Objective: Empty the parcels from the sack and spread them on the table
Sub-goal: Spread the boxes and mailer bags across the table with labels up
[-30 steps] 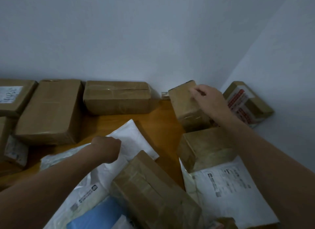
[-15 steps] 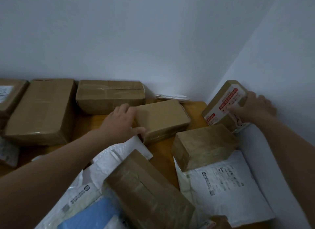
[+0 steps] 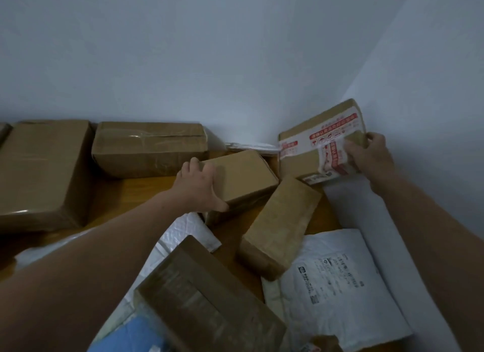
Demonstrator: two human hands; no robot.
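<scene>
My left hand grips the near-left corner of a small plain cardboard box lying on the wooden table. My right hand holds a box with red-and-white printed tape, tilted up against the right wall in the corner. Between them a brown paper-wrapped parcel lies at a slant. A white mailer bag with a label sits at the near right. A large taped box lies nearest me. No sack shows.
Two bigger cardboard boxes stand along the back wall. A white padded envelope lies under my left forearm, and a blue item at the bottom edge. A thin white packet sits in the back corner. Walls close off the back and right.
My left hand has slid the small plain box toward the back right. My right hand has lifted and turned the red-taped box more upright in the corner.
</scene>
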